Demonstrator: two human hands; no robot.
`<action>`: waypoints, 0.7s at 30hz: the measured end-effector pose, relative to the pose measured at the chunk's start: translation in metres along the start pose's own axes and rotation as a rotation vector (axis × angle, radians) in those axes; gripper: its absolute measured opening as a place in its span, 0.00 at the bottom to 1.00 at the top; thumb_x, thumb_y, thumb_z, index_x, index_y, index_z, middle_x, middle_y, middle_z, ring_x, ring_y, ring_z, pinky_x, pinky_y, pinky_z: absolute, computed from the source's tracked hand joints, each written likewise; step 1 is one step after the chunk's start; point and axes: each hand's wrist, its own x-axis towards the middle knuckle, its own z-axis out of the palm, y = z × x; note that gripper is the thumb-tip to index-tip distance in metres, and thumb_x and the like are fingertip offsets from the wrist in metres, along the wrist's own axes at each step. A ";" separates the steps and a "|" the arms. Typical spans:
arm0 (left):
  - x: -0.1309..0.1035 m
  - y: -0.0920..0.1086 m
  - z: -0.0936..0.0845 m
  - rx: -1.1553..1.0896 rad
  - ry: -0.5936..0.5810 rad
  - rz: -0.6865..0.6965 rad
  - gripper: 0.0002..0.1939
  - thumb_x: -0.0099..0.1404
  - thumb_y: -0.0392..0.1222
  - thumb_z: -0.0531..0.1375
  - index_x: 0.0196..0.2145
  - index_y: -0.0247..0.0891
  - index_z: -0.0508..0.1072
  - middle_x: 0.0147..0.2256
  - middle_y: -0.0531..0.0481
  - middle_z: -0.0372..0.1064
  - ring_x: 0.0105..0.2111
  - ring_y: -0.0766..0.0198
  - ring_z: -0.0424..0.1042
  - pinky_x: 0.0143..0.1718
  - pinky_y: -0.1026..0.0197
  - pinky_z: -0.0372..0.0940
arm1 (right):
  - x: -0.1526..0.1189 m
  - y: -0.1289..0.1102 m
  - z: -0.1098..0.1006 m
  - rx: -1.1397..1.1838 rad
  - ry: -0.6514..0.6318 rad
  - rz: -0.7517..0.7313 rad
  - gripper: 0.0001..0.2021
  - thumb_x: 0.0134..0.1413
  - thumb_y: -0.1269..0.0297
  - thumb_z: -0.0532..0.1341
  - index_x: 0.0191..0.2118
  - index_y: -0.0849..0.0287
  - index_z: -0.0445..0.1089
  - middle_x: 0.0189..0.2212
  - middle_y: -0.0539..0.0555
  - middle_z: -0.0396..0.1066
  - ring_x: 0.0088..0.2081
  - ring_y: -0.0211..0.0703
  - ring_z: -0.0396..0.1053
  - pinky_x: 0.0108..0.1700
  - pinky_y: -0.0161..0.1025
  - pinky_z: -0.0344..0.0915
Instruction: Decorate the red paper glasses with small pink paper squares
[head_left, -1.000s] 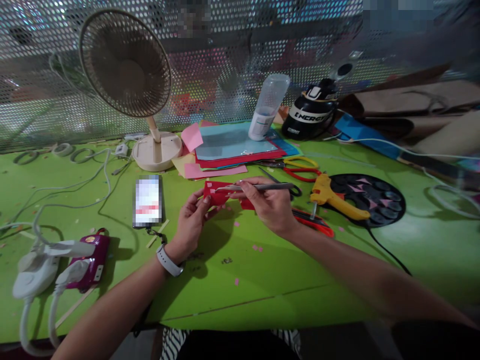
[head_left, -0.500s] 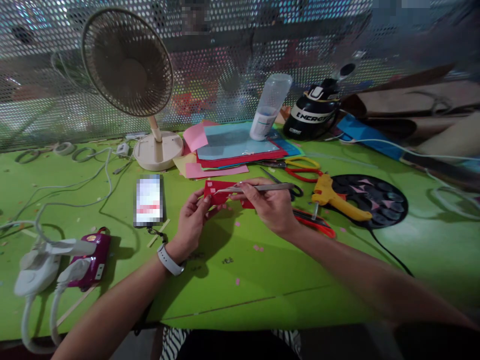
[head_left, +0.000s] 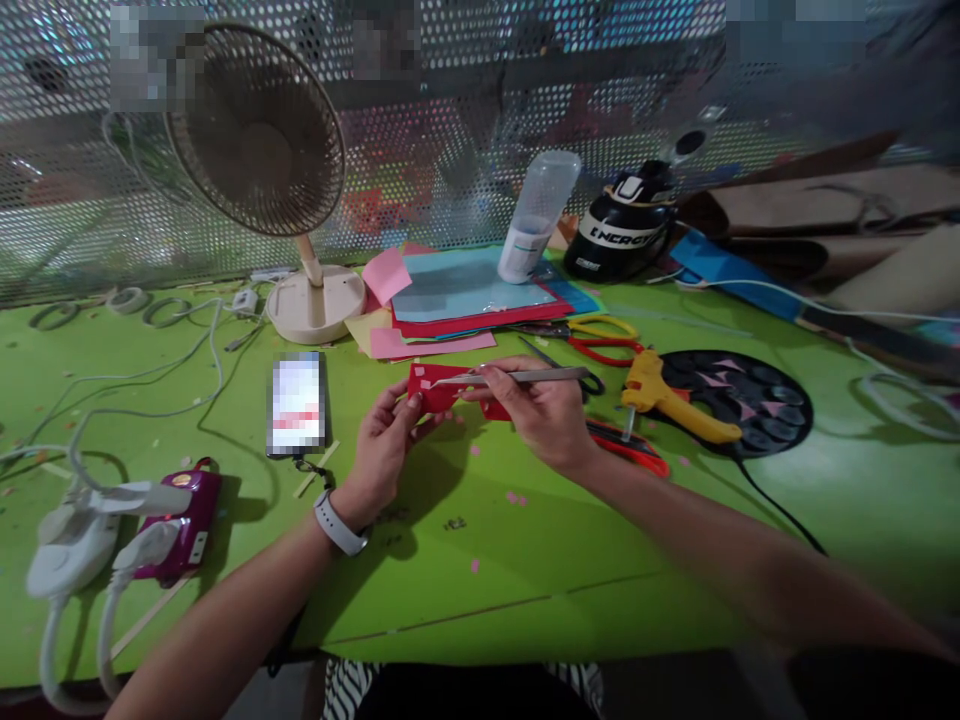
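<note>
Your right grip hides part of the red paper; whether the tweezers touch it, too small to tell. Phone screen blurred out. Left forearm cut off below.

The tweezers look smooth metal, the red piece matt paper.

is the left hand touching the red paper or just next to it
Touching: the head view shows the left hand gripping the red paper at its left end, thumb overlapping its face.
</note>
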 end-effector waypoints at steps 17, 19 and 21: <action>-0.001 0.000 0.000 0.024 0.014 -0.004 0.16 0.57 0.44 0.70 0.42 0.40 0.76 0.39 0.51 0.79 0.36 0.64 0.78 0.43 0.58 0.71 | 0.002 0.003 0.001 0.027 -0.009 0.048 0.17 0.51 0.48 0.67 0.34 0.59 0.72 0.27 0.52 0.77 0.27 0.45 0.78 0.25 0.34 0.74; 0.000 0.000 0.000 0.023 0.018 -0.001 0.16 0.57 0.44 0.70 0.42 0.40 0.76 0.40 0.51 0.79 0.36 0.63 0.78 0.44 0.58 0.71 | 0.001 0.005 0.001 0.024 -0.007 0.054 0.17 0.51 0.48 0.67 0.34 0.59 0.72 0.26 0.52 0.77 0.27 0.45 0.79 0.24 0.33 0.74; 0.000 0.000 0.000 0.023 0.019 0.002 0.15 0.58 0.44 0.69 0.42 0.40 0.76 0.40 0.50 0.78 0.36 0.63 0.78 0.44 0.57 0.71 | 0.001 0.005 0.001 0.022 -0.012 0.057 0.17 0.52 0.48 0.67 0.34 0.59 0.72 0.25 0.52 0.76 0.27 0.45 0.79 0.22 0.32 0.73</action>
